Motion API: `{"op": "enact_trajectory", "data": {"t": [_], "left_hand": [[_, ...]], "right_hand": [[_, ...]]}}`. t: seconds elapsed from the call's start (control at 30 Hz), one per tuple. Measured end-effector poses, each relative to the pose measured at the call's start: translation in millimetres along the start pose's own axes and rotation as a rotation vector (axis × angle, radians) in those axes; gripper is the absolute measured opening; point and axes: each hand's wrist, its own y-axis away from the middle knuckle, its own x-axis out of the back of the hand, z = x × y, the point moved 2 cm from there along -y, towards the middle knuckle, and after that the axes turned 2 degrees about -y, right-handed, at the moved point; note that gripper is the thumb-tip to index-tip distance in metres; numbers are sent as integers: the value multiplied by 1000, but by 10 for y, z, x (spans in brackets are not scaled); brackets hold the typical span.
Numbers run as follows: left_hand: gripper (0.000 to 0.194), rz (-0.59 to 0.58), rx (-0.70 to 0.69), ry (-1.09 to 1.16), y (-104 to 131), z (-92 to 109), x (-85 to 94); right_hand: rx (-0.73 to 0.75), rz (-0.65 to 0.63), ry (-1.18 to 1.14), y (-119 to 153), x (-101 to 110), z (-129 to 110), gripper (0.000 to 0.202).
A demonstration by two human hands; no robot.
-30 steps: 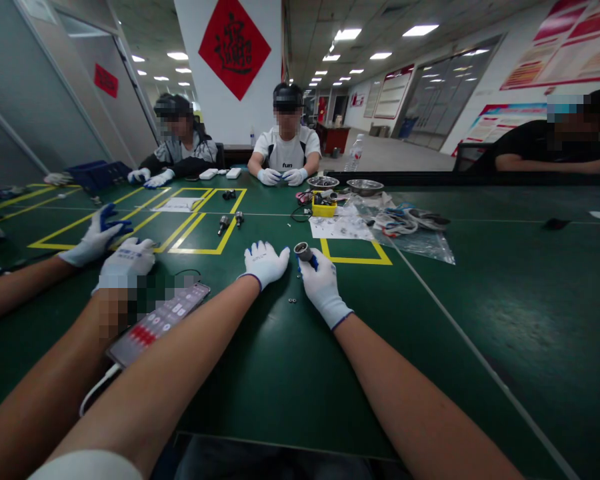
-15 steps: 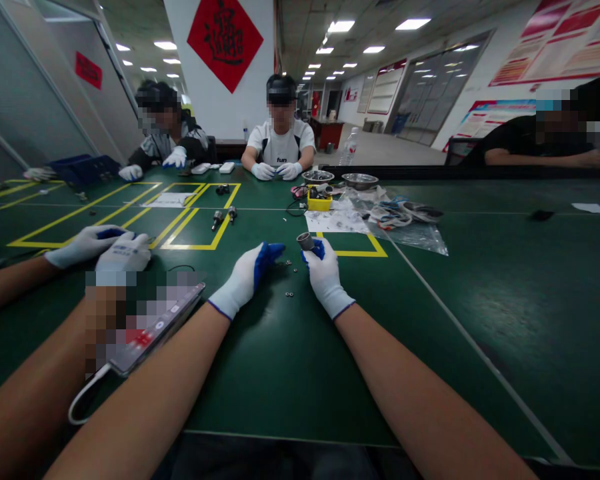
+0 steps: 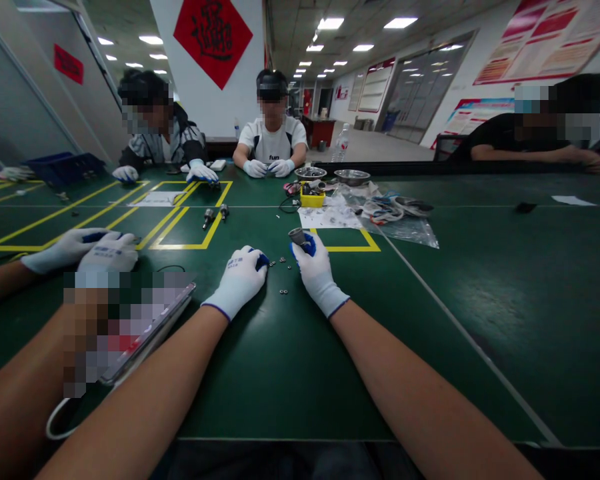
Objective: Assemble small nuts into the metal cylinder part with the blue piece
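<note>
My right hand [image 3: 314,270], in a white glove with blue fingertips, is closed on a grey metal cylinder [image 3: 297,236] whose round end shows above the thumb. To the left, my left hand [image 3: 241,277] rests palm down low over the green table [image 3: 300,373]. Its fingers are curled by several small metal nuts [image 3: 283,259], its fingertips beside the leftmost one; what they pinch, if anything, is too small to make out. Two more nuts [image 3: 283,291] lie nearer me, between the hands.
A co-worker's gloved hands [image 3: 107,257] and a phone [image 3: 147,333] with a white cable are at left. Metal fittings [image 3: 208,219] lie on yellow tape. Behind my right hand are a yellow box [image 3: 313,195], steel bowls [image 3: 352,177] and a plastic bag [image 3: 405,230].
My left hand has turned palm down and lowered to the nuts, fingers curling. The metal cylinder in my right hand has tilted. A person across has reached toward the dark fittings.
</note>
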Motion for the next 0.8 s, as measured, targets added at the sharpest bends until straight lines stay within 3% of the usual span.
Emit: {"op": "enact_trajectory", "data": {"t": [0.17, 0.37, 0.63, 0.8], "left_hand": [[17, 71, 24, 104, -30, -42, 22], [19, 213, 72, 445, -22, -18, 123], [32, 167, 2, 932, -21, 74, 158], [33, 182, -61, 1001, 14, 123, 221]], "right_hand": [[43, -7, 64, 8, -2, 16, 35], [98, -44, 133, 33, -8, -5, 33], [203, -127, 246, 125, -6, -127, 25], [239, -189, 299, 165, -15, -174, 22]]}}
